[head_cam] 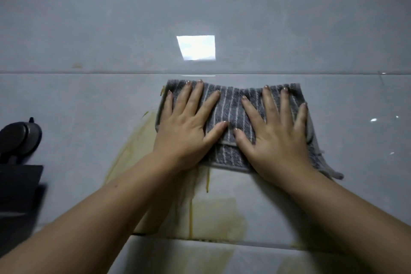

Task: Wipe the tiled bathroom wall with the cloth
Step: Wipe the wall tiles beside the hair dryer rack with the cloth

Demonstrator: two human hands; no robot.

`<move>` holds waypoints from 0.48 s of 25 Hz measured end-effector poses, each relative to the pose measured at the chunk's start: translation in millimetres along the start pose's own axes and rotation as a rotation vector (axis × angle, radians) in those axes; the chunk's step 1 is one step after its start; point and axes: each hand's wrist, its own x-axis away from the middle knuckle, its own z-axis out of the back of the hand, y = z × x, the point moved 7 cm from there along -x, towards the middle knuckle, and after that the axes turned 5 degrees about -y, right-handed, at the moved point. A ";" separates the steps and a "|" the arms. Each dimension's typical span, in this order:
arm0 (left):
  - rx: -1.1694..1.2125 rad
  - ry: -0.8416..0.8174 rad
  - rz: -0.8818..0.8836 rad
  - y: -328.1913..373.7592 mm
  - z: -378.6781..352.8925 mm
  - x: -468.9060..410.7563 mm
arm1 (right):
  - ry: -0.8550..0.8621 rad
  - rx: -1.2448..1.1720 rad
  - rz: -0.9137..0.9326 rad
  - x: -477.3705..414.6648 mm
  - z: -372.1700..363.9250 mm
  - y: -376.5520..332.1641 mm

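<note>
A folded grey cloth with thin white stripes (pixel 233 107) lies flat against the glossy grey tiled wall (pixel 89 29), just below a horizontal grout line. My left hand (pixel 186 127) presses its left half with fingers spread. My right hand (pixel 275 133) presses the right half the same way. Both palms are flat on the cloth, thumbs nearly touching at its middle. A yellowish-brown stain (pixel 213 213) spreads on the tile left of and below the cloth, with thin drips running down from the cloth's lower edge.
A dark suction-mounted fixture (pixel 20 138) with a dark shelf or holder under it sticks out from the wall at the far left. A bright window reflection (pixel 196 48) shows on the tile above the cloth. Another grout line crosses below the stain.
</note>
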 end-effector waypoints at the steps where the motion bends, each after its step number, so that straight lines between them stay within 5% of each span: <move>1: -0.001 0.005 -0.011 3.1 -3.0 14.0 | 0.003 0.009 0.008 10.9 -2.1 -2.8; 6: 0.006 -0.010 -0.033 -16.0 4.0 -13.4 | -0.127 0.044 -0.077 -20.3 0.6 -10.8; 12: 0.014 -0.030 0.064 -95.3 16.8 -46.5 | -0.074 -0.021 -0.088 -78.6 1.0 -74.3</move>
